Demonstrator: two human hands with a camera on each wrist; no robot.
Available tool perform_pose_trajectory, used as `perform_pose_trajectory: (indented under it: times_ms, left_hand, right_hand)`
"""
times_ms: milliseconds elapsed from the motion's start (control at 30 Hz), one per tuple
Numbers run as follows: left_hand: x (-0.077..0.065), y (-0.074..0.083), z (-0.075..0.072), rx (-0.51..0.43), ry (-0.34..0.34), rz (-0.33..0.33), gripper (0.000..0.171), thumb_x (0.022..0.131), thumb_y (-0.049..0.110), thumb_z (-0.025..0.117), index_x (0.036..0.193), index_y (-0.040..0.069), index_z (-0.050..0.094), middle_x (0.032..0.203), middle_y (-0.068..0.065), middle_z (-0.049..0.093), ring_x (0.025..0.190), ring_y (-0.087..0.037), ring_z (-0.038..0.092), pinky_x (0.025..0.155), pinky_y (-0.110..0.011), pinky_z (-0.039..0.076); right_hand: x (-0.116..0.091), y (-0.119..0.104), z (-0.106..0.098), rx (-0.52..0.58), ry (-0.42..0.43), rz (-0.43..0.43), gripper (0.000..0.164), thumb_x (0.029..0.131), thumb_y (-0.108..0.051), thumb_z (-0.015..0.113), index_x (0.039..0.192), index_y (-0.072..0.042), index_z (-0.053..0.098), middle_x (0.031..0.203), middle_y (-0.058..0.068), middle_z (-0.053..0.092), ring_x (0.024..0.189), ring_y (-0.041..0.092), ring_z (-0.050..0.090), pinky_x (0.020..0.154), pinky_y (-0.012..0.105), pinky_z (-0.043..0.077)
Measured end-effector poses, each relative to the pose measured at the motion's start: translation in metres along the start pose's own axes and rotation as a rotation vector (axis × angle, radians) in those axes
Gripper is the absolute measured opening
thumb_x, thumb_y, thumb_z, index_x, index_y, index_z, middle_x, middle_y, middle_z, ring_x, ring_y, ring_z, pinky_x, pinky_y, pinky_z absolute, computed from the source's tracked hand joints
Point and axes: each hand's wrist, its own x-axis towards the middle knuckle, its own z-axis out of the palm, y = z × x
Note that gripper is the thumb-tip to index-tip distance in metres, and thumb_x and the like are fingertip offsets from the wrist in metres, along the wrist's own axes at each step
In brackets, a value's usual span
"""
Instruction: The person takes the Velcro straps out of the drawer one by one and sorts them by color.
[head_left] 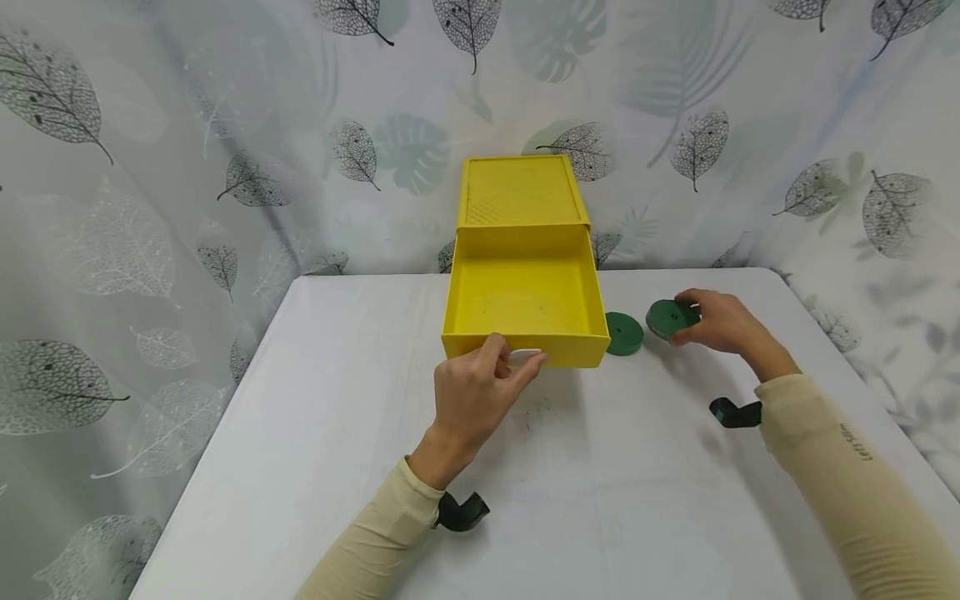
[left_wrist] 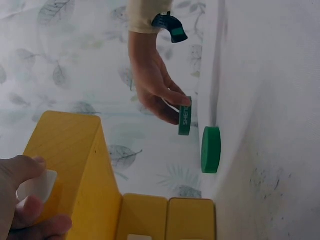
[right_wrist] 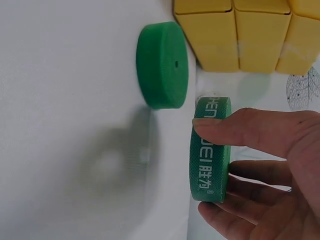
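Note:
My left hand pinches the white knob on the front of a yellow drawer. The drawer is pulled out of its yellow cabinet, and nothing lies inside it. To the right, my right hand holds a green tape roll by its rim, thumb on the white lettering. The roll is raised off the table, apart from the drawer. A second green roll lies flat on the table, close to the drawer's right side.
A white table spreads beneath both hands. Behind it hangs a leaf-patterned curtain. Lower yellow drawer fronts show in the left wrist view. Dark specks mark the tabletop before the drawer.

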Motion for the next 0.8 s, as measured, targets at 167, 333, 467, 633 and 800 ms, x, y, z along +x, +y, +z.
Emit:
perform_pose_trajectory:
  times_ms: [167,333,467,633,800]
  left_hand:
    - [0.000,0.000,-0.001,0.001,0.003,0.003,0.048,0.079,0.031,0.094,0.080,0.007,0.052,0.057,0.002,0.050,0.042,-0.010,0.046,0.042,-0.021,0.037]
    - [0.001,0.000,-0.001,0.003,0.004,0.001,0.048,0.079,0.031,0.094,0.080,0.007,0.052,0.057,0.002,0.050,0.042,-0.010,0.046,0.042,-0.021,0.037]
    - [0.001,0.001,-0.002,0.002,0.005,0.000,0.048,0.079,0.031,0.094,0.080,0.007,0.052,0.057,0.002,0.050,0.042,-0.010,0.045,0.041,-0.021,0.036]
    - [0.001,0.001,-0.002,-0.007,0.008,0.001,0.049,0.077,0.031,0.095,0.079,0.007,0.052,0.057,0.002,0.051,0.042,-0.010,0.046,0.042,-0.020,0.035]
    - [0.001,0.001,-0.001,-0.010,0.006,0.000,0.050,0.078,0.032,0.095,0.079,0.007,0.052,0.057,0.002,0.051,0.042,-0.010,0.046,0.042,-0.020,0.035]
  right_hand:
    - [0.002,0.006,0.004,-0.014,-0.015,-0.009,0.077,0.085,-0.017,0.083,0.142,0.018,0.044,0.137,0.042,0.049,0.121,0.055,0.051,0.100,0.068,0.041]
    - [0.004,0.008,0.009,-0.011,-0.031,-0.006,0.075,0.086,-0.015,0.082,0.141,0.019,0.044,0.133,0.041,0.051,0.120,0.055,0.050,0.100,0.069,0.041]
    - [0.004,0.010,0.012,-0.013,-0.039,-0.008,0.074,0.086,-0.014,0.081,0.141,0.019,0.044,0.133,0.041,0.051,0.121,0.055,0.049,0.100,0.070,0.040]
    - [0.005,0.012,0.016,-0.019,-0.047,-0.007,0.073,0.086,-0.013,0.081,0.140,0.019,0.044,0.132,0.041,0.051,0.120,0.055,0.049,0.100,0.070,0.040]
    - [0.005,0.014,0.019,-0.015,-0.053,0.003,0.073,0.086,-0.012,0.082,0.140,0.019,0.044,0.132,0.041,0.051,0.120,0.055,0.049,0.101,0.070,0.040]
